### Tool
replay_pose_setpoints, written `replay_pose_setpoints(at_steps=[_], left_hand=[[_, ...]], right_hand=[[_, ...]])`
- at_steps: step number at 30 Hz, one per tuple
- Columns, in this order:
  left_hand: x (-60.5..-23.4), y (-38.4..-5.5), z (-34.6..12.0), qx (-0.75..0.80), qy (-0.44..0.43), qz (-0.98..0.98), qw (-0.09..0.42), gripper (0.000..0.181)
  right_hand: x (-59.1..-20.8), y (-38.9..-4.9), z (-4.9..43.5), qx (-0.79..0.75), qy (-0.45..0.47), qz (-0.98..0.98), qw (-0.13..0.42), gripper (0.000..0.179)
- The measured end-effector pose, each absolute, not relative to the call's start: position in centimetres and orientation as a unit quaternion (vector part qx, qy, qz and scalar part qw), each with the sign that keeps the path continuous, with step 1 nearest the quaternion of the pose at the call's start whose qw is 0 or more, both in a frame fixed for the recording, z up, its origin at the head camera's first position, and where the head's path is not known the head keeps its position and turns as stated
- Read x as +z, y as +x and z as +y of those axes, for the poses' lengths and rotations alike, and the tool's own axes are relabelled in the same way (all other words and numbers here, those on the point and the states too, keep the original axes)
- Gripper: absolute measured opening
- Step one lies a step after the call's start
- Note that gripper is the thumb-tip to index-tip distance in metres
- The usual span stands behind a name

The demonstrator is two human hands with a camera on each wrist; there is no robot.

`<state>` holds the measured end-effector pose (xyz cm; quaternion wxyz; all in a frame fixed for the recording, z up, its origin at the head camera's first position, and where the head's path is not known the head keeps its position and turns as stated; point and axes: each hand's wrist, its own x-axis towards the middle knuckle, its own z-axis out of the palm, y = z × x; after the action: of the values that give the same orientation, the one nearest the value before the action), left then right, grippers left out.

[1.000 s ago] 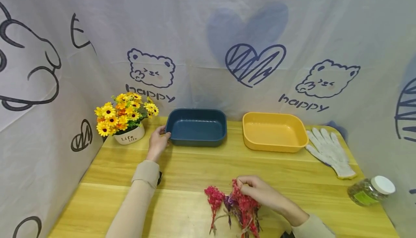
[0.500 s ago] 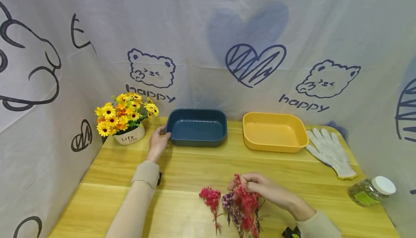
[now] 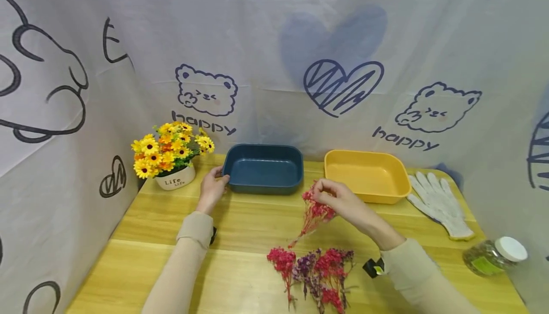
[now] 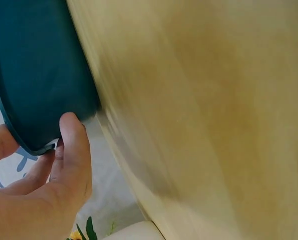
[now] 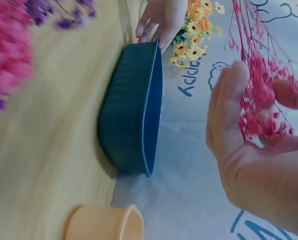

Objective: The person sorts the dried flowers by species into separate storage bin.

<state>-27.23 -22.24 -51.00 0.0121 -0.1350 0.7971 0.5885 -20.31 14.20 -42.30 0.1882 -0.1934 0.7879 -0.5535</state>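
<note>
My left hand (image 3: 212,190) grips the left end of a dark blue plastic tray (image 3: 263,189). In the left wrist view its thumb presses the outer wall of the tray (image 4: 39,70), with other fingers at the rim. My right hand (image 3: 349,205) pinches a sprig of pink dried flowers (image 3: 316,213) by its blossoms, in front of the gap between the trays. The stems hang down toward the left; the right wrist view shows the sprig (image 5: 258,95) between thumb and fingers. Below it on the table lie pink dried flowers (image 3: 282,259) and purple ones (image 3: 305,266).
A yellow tray (image 3: 364,196) stands right of the blue one, partly behind my right hand. White gloves (image 3: 439,204) and a white-lidded jar (image 3: 486,258) are at the right. A pot of yellow artificial flowers (image 3: 176,178) stands at the left, and a printed curtain (image 3: 266,66) hangs behind.
My right hand has lifted a pink dried flower sprig out of the pile and moved up toward the trays. The left hand keeps its hold on the blue tray. The head view has shifted slightly.
</note>
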Motion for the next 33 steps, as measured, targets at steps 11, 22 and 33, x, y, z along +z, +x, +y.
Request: replay_pose_setpoints(at_steps=[11, 22, 33], left_hand=[[-50.7, -27.7, -21.8, 0.597, -0.13, 0.791, 0.0, 0.049], [-50.9, -27.8, -21.6, 0.593, -0.126, 0.795, -0.013, 0.048], [-51.4, -27.8, -21.5, 0.593, -0.127, 0.794, -0.026, 0.05]], right_hand=[[-41.8, -27.0, 9.1, -0.604, -0.095, 0.778, 0.147, 0.018], [-43.5, -31.6, 3.9, -0.637, -0.048, 0.756, 0.141, 0.012], [-45.4, -33.5, -0.1, -0.638, -0.038, 0.755, 0.148, 0.021]])
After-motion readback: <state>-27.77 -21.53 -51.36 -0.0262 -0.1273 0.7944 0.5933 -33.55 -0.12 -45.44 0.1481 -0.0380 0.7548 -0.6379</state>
